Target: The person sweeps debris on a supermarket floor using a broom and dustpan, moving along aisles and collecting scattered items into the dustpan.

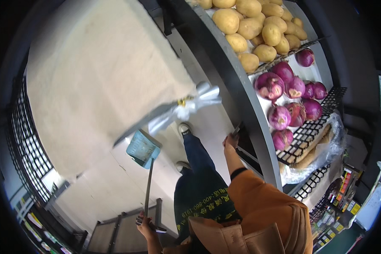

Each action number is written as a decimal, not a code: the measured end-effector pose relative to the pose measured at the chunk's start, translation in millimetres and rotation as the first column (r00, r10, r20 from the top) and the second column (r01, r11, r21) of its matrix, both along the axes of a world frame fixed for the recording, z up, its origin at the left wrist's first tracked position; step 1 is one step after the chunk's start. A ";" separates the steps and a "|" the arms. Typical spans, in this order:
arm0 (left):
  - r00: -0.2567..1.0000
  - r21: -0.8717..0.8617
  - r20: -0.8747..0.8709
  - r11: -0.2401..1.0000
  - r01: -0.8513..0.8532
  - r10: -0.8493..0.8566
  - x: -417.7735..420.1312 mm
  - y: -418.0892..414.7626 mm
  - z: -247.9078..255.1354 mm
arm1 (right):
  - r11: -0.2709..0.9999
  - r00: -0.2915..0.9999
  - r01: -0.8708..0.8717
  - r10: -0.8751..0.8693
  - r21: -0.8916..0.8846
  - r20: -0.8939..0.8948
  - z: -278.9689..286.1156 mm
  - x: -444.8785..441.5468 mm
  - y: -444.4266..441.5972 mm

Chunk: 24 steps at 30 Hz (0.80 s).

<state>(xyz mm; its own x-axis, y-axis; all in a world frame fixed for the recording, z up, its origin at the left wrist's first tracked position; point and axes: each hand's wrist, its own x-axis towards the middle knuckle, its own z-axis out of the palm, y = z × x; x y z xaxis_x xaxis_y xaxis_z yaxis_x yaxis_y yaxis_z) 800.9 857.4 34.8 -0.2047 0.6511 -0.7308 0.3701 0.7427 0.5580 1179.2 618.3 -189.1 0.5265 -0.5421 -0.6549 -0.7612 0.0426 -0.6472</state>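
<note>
My left hand [144,227] is closed around the upper end of a long dustpan handle [148,187]. A flat dark piece sticks out beside its fingers; what it is I cannot tell. At the handle's far end, the blue plastic dustpan [143,149] rests on the pale floor, with some dirt in its pan. My right hand [231,140] grips a thin dark stick [238,128] beside the grey-edged produce shelf. The stick's far end is hidden, so its tool cannot be told.
Potatoes [249,28] and red onions [294,87] fill the rack at right, split by black mesh dividers [304,133]. A bagged brown vegetable [314,152] lies below them. A cloth-covered stand [108,79] with a silver bow [184,108] fills the upper left.
</note>
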 end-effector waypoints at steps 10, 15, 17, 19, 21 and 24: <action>0.978 -0.057 -0.179 0.994 0.098 -0.106 88.5 26.5 -6.9 | 0.814 0.865 -0.495 0.494 -0.305 -0.085 -88.5 193.1 98.7; 0.938 -0.145 -0.272 0.973 0.180 -0.214 84.1 31.3 -13.9 | 0.429 0.550 -0.798 0.806 -0.423 -0.220 -121.1 241.4 157.6; 0.938 -0.128 -0.288 0.979 0.160 -0.191 137.2 35.9 -5.0 | 0.294 0.447 -0.840 0.852 -0.457 -0.274 -131.1 250.8 166.0; 0.932 -0.155 -0.294 0.973 0.170 -0.210 122.4 34.5 -9.8 | 0.177 0.357 -0.859 0.880 -0.480 -0.314 -141.4 252.5 178.1; 0.825 -0.140 -0.305 0.879 0.456 -0.477 104.8 31.6 -9.4 | 0.084 0.279 -0.865 0.900 -0.495 -0.335 -151.5 244.9 189.0; 0.814 -0.245 -0.300 0.865 0.438 -0.497 96.6 38.4 -15.3 | 0.023 0.240 -0.834 0.914 -0.551 -0.326 -157.5 210.7 168.1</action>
